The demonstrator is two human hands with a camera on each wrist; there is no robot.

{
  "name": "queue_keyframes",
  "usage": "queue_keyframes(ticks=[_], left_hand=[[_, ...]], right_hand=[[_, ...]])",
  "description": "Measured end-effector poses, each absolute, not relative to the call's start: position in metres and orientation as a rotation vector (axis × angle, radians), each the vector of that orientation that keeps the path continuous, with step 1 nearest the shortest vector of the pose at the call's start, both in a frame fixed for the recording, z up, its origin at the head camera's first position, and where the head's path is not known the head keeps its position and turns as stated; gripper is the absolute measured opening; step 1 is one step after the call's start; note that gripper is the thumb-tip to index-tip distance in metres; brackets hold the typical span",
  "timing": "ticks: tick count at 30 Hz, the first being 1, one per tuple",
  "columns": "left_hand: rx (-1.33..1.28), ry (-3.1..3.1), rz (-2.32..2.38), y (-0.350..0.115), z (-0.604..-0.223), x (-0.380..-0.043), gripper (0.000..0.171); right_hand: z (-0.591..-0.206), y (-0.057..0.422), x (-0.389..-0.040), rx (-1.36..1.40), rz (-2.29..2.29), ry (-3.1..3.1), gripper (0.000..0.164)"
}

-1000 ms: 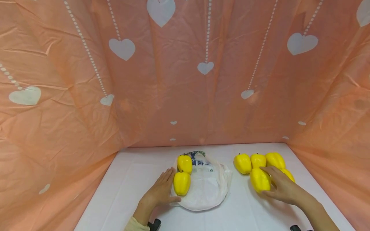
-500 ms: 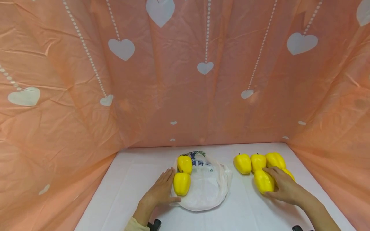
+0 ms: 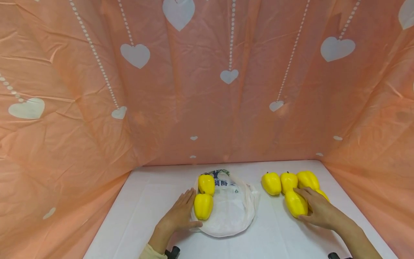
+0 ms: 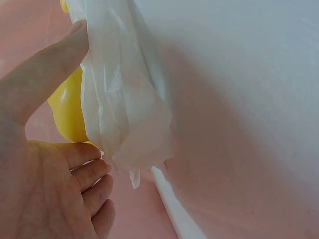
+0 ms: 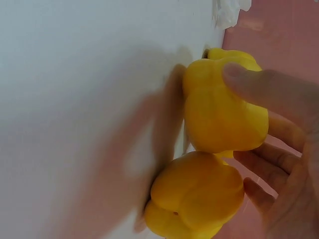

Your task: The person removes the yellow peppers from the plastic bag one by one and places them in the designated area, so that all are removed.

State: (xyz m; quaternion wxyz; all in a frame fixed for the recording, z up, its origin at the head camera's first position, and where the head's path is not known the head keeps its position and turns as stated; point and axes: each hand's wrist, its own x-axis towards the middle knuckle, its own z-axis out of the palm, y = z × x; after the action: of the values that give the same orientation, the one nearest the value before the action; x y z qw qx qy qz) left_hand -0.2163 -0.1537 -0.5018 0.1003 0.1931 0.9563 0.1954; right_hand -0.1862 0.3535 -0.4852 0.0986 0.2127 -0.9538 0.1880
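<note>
In the head view, my left hand [image 3: 181,211] lies along the left side of a white plastic bag [image 3: 231,212], fingers extended. Its thumb [image 4: 60,62] touches the bag's edge in the left wrist view. Two yellow bell peppers sit at the bag's left side, a rear pepper [image 3: 206,184] and a front pepper [image 3: 203,207]. To the right, my right hand [image 3: 318,209] holds another yellow bell pepper [image 3: 295,204] between thumb and fingers. A neighbouring pepper [image 5: 197,194] lies just below the held one in the right wrist view; its head-view side is partly hidden behind my hand.
Behind the held pepper stand several more yellow peppers, among them a left one [image 3: 271,183], a middle one [image 3: 289,182] and a right one [image 3: 308,179]. A white table [image 3: 155,180] carries everything. Orange cloth [image 3: 226,118] with white hearts surrounds it on the back and sides.
My right hand has shifted the held pepper slightly to the right, closer to the neighbouring peppers, mostly in the first half second. The left hand and the bag stay in place.
</note>
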Motion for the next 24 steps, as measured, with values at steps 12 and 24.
queue_keyframes(ticks=[12,24], left_hand=[[0.553,2.815,0.596,-0.1541,-0.4996,-0.2163,0.122],[0.554,2.825,0.592,-0.1533,-0.5009,-0.2167,0.123]], right_hand=[[-0.491,0.357,-0.1868,0.64,0.506,-2.779,0.087],[-0.4887,0.3545,-0.1847,0.633,0.489,-2.793,0.088]])
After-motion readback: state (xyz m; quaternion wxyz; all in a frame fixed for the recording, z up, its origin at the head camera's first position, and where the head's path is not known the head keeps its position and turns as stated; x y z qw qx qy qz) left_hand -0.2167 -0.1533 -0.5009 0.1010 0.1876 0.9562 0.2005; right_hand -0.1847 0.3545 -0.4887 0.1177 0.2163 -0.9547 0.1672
